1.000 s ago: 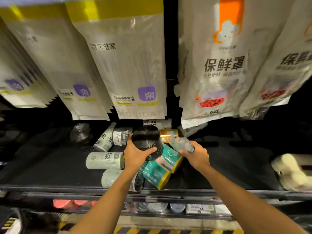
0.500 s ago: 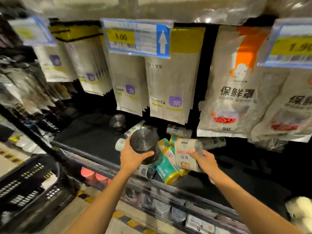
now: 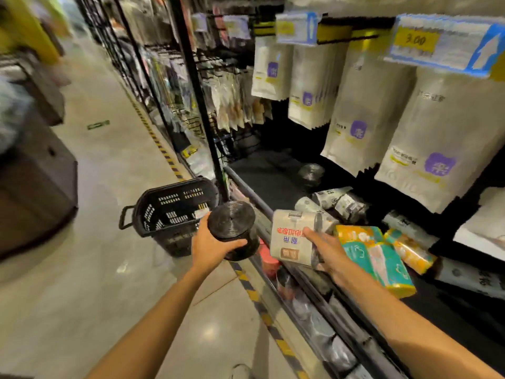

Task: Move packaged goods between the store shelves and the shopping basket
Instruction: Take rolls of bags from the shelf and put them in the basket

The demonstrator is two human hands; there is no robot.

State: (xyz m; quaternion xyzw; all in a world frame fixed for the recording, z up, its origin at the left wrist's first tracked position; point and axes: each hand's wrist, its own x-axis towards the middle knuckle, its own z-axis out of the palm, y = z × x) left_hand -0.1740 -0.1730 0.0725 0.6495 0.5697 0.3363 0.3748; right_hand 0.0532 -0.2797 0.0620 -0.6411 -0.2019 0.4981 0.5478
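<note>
Both hands have swung left, off the shelf (image 3: 266, 170) toward the aisle. Left hand (image 3: 210, 248) has its fingers curled round a black roll (image 3: 231, 228); the black basket (image 3: 169, 212) sits on the floor just left of that grip. Right hand (image 3: 326, 251) grips a white pack (image 3: 291, 239) over the shelf edge, with teal packs (image 3: 382, 261) lying just right of that grip.

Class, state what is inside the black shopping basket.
Inside the basket only perforated walls show; no goods are visible. Its bottom is hidden by the near wall and the black roll in the left hand.
</note>
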